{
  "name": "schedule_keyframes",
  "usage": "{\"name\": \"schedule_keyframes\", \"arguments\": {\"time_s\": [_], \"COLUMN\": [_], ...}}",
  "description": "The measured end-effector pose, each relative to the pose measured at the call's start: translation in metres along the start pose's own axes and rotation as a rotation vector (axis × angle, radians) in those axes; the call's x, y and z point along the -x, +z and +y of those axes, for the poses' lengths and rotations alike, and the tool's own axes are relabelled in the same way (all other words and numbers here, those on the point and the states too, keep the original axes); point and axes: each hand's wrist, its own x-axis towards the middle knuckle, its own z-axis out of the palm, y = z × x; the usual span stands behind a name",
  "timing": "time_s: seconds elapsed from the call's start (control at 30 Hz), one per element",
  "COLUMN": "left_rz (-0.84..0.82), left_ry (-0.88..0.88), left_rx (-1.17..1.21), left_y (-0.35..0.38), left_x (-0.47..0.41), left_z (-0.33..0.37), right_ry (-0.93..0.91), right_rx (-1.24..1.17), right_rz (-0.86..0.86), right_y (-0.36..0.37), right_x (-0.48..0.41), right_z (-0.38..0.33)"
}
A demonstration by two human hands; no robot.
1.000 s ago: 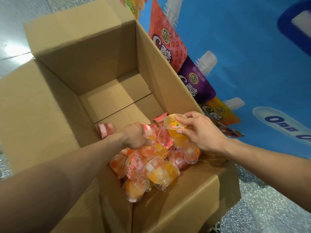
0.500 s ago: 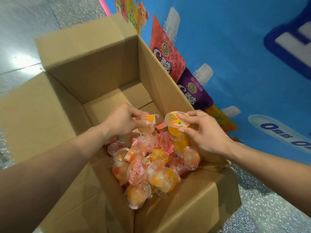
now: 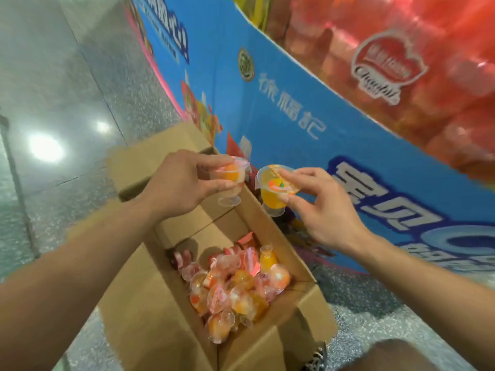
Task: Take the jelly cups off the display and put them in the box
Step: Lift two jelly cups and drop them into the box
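The person holds two footed jelly cups side by side above the far end of the box [image 3: 302, 274], close together but not touching. The left hand [image 3: 184, 183] keeps the pale jelly cup [image 3: 231, 175] almost upright, its axis running from the sealed lid down to the clear round foot. The fingers [image 3: 211, 158] lie across the lid and the thumb presses from below, pinching it. The right hand [image 3: 324, 210] pinches the orange jelly cup [image 3: 272, 190] at its rim, fingers [image 3: 302, 172] curled round the edge. This cup tips so that its printed lid faces up towards the camera and its foot points down and away.

The open cardboard box stands on a grey speckled floor [image 3: 67, 76] that reflects ceiling lights. It sits against the blue printed wall of the display [image 3: 294, 108], which is heaped with red bags [image 3: 401, 65]. In the near end of the box lies a heap of jelly cups [image 3: 233, 289], tumbled every way.

The cups are clear plastic, filled with orange, yellow or pinkish jelly, some with pink-and-white lids.
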Motion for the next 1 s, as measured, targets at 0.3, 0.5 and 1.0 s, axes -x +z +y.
{"name": "schedule_keyframes", "arguments": {"time_s": [0.3, 0.5, 1.0], "left_rz": [-0.001, -0.079, -0.256], "left_ry": [0.156, 0.325, 0.658], "left_rx": [-0.003, -0.06, 0.007], "left_y": [-0.111, -0.155, -0.106], "left_x": [0.018, 0.024, 0.042], "left_z": [0.199, 0.344, 0.601], "right_ry": [0.022, 0.102, 0.319], "right_rx": [-0.09, -0.146, -0.055], "right_rz": [0.139, 0.27, 0.566], "right_y": [-0.177, -0.304, -0.523], "right_x": [0.052, 0.107, 0.261], "right_z": [-0.143, -0.233, -0.264]}}
